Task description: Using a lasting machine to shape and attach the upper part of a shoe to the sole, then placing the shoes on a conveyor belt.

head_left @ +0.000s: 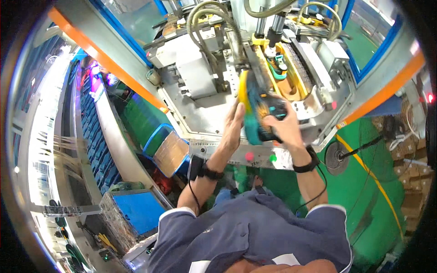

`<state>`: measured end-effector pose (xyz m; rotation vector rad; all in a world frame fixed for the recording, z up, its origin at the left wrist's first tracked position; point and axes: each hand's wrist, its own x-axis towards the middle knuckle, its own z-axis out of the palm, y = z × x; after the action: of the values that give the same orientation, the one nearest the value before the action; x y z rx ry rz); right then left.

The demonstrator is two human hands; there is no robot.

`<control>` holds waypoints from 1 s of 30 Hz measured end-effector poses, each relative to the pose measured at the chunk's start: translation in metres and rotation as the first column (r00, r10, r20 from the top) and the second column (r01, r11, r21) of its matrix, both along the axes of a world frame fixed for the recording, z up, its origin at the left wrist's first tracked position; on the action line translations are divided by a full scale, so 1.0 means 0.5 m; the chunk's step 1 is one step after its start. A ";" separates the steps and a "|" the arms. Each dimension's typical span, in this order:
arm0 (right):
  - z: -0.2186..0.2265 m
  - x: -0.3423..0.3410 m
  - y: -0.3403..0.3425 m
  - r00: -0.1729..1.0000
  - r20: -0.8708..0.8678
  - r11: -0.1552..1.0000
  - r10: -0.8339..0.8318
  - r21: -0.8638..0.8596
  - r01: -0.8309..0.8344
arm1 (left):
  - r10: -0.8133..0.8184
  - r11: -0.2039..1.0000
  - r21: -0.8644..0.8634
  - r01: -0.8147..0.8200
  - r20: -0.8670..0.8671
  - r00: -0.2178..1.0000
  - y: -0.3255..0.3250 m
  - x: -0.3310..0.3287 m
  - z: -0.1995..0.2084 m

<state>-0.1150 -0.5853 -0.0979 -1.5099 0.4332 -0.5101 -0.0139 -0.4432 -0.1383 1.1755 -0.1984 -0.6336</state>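
Observation:
A dark shoe (pixel 263 107) with a yellow and teal sole, smeared by motion, is tilted on its side over the machine's front edge. My right hand (pixel 287 123) grips its upper from the right, thumb across the dark part. My left hand (pixel 234 122) lies along the sole on the left, its fingers straight and flat. Just beyond my right hand is a yellow cradle (pixel 298 82) in the machine, with a teal and dark part (pixel 276 66) under a vertical press rod (pixel 276 32). Both wrists wear black bands with cables.
A white metal block (pixel 195 68) and curved hoses (pixel 213 11) stand on the machine bed (pixel 214 107). Red (pixel 250 156) and green (pixel 273 158) buttons line its front. A blue-framed stool (pixel 170 152) and a conveyor (pixel 114 136) are at left; a round floor base (pixel 337 158) is at right.

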 end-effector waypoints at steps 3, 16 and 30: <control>0.016 -0.025 -0.117 0.979 0.005 0.972 -0.204 -0.120 0.203 | -0.075 0.992 0.104 0.070 0.046 0.996 -0.155 0.091 -0.017; 0.119 0.045 -0.280 0.833 -0.106 0.723 -0.543 -0.563 0.400 | -0.131 0.673 0.684 -0.282 0.486 0.864 -0.407 0.394 -0.124; -0.167 0.633 -0.274 0.776 -0.469 0.572 -0.422 -0.802 -0.173 | 0.072 0.976 0.215 -0.040 -0.142 0.987 0.415 0.065 0.102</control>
<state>0.2016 -0.7224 -0.1814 -2.6190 0.9283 -0.3037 0.0187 -0.2356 -0.0873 1.3273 0.0307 -0.7024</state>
